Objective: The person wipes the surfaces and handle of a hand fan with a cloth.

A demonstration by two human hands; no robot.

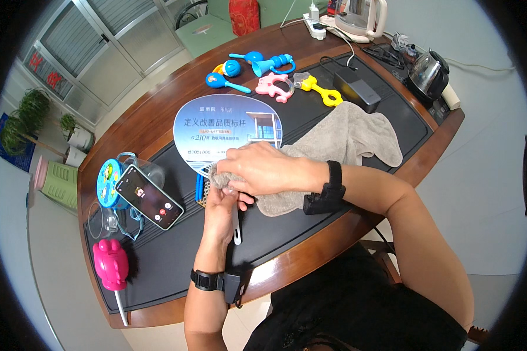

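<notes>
My left hand (223,206) grips the base of a plastic hand fan (228,127); its white handle (236,226) points down past my palm. The fan's blue face bears writing and a picture of a building. A grey cloth (329,140) is held by my right hand (263,169), which presses a bunched end of it against the fan's lower edge. The rest of the cloth trails to the right over the black tray surface. My fingers hide part of the fan's lower rim and the place where the handle joins it.
Baby rattles (272,66) lie behind the fan, beside a black power adapter (358,90). A smartphone (149,197) leans on a blue-lidded container (110,183) at left. Nearer stands a pink toy (110,264) with a white handle. A kettle (427,74) and power strip (314,27) are at the back right.
</notes>
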